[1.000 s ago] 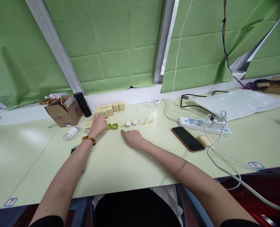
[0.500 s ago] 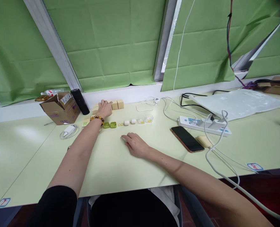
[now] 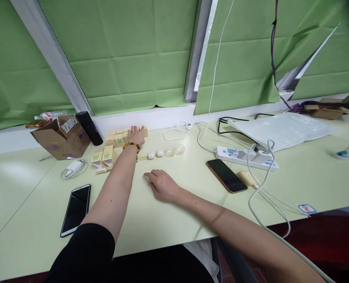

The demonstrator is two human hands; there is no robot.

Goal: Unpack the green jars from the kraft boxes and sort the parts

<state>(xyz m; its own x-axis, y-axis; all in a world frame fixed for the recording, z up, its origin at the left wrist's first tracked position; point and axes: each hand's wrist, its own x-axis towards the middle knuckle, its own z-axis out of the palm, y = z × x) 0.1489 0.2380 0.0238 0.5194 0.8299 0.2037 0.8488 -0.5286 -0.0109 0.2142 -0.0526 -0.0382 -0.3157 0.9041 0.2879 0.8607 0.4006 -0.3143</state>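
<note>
Head: L hand (image 3: 137,136) at boxes (image 3: 119,140), R hand (image 3: 162,186) inside tbl edge (image 3: 162,245).

Person, seated, dressed in black. One short sleeve (image 3: 84,249), plain black, ending above the left elbow. One bracelet (image 3: 132,144), round beads, mixed amber and dark brown, at the wrist of the left hand (image 3: 136,135). Small dark spots on both forearms. Black clothing (image 3: 162,265) across the lap.

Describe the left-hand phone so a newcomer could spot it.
At the table's back left stands an open cardboard box, with a coiled charger cable in front. Nearer the camera, beside the left arm, lies a black-screened phone. Its white border sets it apart from the other phone, edged orange-brown.
</note>
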